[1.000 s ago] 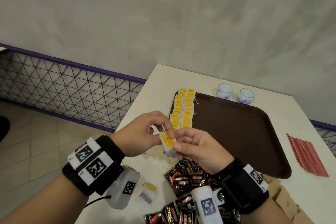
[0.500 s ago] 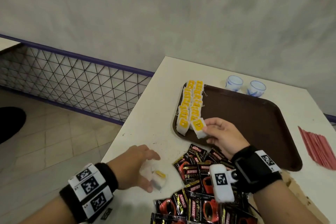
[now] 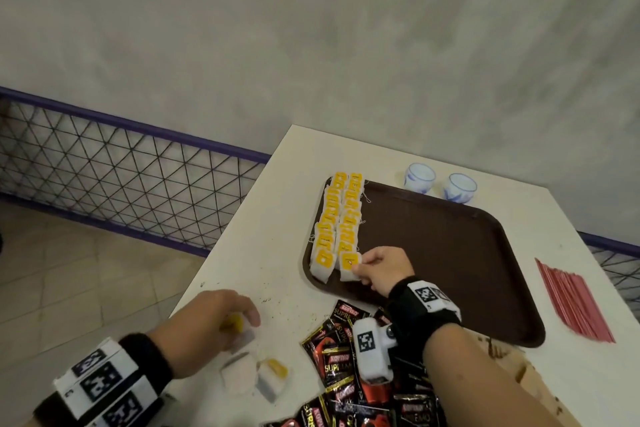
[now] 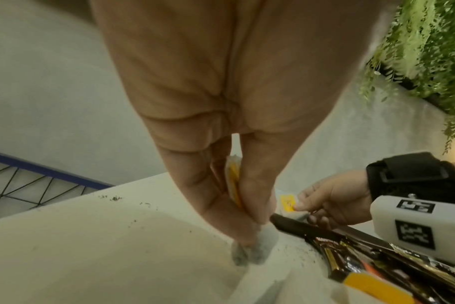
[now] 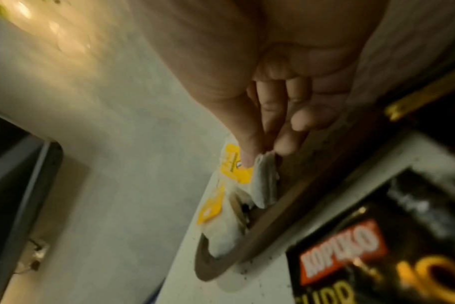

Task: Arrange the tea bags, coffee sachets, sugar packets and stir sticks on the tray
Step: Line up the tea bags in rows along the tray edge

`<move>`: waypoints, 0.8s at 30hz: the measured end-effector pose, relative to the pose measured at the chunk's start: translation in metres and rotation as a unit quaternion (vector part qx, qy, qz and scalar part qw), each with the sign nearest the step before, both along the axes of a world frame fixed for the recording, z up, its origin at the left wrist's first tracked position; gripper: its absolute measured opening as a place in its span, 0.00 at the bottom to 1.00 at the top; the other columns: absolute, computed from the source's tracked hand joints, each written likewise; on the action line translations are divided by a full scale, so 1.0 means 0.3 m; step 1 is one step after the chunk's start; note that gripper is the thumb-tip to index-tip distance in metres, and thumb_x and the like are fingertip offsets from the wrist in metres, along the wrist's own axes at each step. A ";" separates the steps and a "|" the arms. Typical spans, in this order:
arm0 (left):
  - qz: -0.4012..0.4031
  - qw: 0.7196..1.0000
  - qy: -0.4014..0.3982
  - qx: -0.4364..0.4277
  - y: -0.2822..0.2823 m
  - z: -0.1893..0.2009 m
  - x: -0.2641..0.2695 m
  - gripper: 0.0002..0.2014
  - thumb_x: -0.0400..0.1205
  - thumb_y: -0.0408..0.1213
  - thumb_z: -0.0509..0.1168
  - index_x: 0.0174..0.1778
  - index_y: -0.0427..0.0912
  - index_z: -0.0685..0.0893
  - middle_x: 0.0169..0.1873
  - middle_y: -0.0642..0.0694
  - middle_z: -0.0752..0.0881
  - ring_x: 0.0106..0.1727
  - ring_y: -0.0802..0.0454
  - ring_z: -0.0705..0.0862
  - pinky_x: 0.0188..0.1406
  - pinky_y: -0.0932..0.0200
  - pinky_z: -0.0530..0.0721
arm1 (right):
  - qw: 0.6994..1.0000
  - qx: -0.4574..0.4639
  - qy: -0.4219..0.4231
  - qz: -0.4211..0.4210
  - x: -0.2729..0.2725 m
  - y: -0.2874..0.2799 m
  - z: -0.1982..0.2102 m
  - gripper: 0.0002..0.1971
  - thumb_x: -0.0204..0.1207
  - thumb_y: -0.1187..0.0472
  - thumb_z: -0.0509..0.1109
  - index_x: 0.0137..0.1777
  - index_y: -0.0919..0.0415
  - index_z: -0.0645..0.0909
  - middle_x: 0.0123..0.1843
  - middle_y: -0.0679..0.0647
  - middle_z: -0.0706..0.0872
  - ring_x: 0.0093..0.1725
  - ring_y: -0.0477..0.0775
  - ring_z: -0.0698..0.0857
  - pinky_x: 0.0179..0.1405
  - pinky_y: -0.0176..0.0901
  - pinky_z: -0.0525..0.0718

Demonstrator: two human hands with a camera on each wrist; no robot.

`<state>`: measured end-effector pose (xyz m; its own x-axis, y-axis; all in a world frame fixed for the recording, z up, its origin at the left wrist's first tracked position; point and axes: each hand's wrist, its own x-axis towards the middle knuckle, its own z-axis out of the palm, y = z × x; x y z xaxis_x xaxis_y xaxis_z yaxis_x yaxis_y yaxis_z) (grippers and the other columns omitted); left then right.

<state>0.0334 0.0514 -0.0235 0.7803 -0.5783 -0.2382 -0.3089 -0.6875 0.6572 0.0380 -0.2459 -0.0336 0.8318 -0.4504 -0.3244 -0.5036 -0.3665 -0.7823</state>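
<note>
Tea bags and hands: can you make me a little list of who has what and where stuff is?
left hand: pinches a tea bag off the white table
right hand: pinches a tea bag at the near end of the rows on the brown tray
tea bag rows: two, along the tray's left edge
loose tea bags: on the table
coffee sachets: piled on the table
red stir sticks: right of the tray
cups: two, behind the tray

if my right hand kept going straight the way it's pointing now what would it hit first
Probably the near end of the two tea bag rows on the tray: the right hand points there, pinching a tea bag beside them. Depth is unclear.
</note>
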 end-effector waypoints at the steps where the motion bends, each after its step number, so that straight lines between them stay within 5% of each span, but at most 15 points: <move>1: 0.008 1.000 -0.004 -0.011 0.000 0.004 0.007 0.20 0.73 0.24 0.60 0.39 0.60 0.83 0.32 0.50 0.83 0.29 0.61 0.77 0.36 0.66 0.81 | 1.000 -0.007 0.016 -0.001 0.015 0.009 -0.007 0.10 0.69 0.66 0.79 0.32 0.56 0.81 0.26 0.53 0.85 0.26 0.48 0.82 0.34 0.41 0.81; 4: 0.034 0.999 -0.011 -0.041 -0.004 0.019 0.018 0.22 0.73 0.24 0.64 0.45 0.62 0.79 0.32 0.50 0.81 0.29 0.60 0.77 0.35 0.60 0.83 | 0.999 0.000 0.038 -0.021 0.051 0.034 -0.026 0.08 0.69 0.65 0.79 0.36 0.59 0.81 0.29 0.56 0.88 0.27 0.48 0.84 0.35 0.40 0.86; 9: 0.029 0.996 -0.034 -0.081 -0.024 0.044 0.032 0.18 0.74 0.25 0.66 0.41 0.60 0.79 0.32 0.50 0.84 0.31 0.60 0.79 0.34 0.64 0.80 | 0.998 0.000 0.031 -0.058 0.090 0.043 -0.035 0.07 0.69 0.66 0.79 0.39 0.61 0.82 0.37 0.62 0.91 0.28 0.51 0.86 0.32 0.39 0.88; 17: 0.019 0.989 -0.084 -0.124 -0.093 0.087 0.056 0.13 0.74 0.29 0.72 0.34 0.55 0.85 0.42 0.58 0.86 0.49 0.60 0.83 0.38 0.71 0.79 | 0.998 -0.019 0.001 -0.055 0.083 0.017 -0.053 0.09 0.68 0.68 0.79 0.38 0.58 0.81 0.38 0.58 0.89 0.31 0.52 0.87 0.34 0.44 0.87; 20: -0.004 0.984 -0.096 -0.147 -0.120 0.111 0.059 0.12 0.73 0.29 0.74 0.35 0.55 0.87 0.46 0.59 0.83 0.48 0.58 0.80 0.36 0.74 0.75 | 0.998 -0.028 -0.039 -0.029 0.053 0.005 -0.024 0.08 0.68 0.64 0.79 0.37 0.55 0.81 0.38 0.53 0.87 0.39 0.55 0.87 0.44 0.51 0.89; 24: -0.022 0.979 -0.035 -0.200 -0.168 0.154 0.063 0.17 0.73 0.21 0.68 0.33 0.51 0.86 0.45 0.56 0.84 0.41 0.54 0.82 0.39 0.69 0.79 | 0.987 0.055 -0.107 0.106 -0.028 0.031 0.096 0.03 0.75 0.58 0.74 0.48 0.54 0.84 0.43 0.53 0.86 0.41 0.51 0.84 0.39 0.46 0.84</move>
<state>0.0524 0.0009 0.0228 0.7593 -0.6472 0.0673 -0.3854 -0.3640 0.8479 0.0296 -0.2366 -0.0048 0.9581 -0.2313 -0.1688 -0.2443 -0.3533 -0.9031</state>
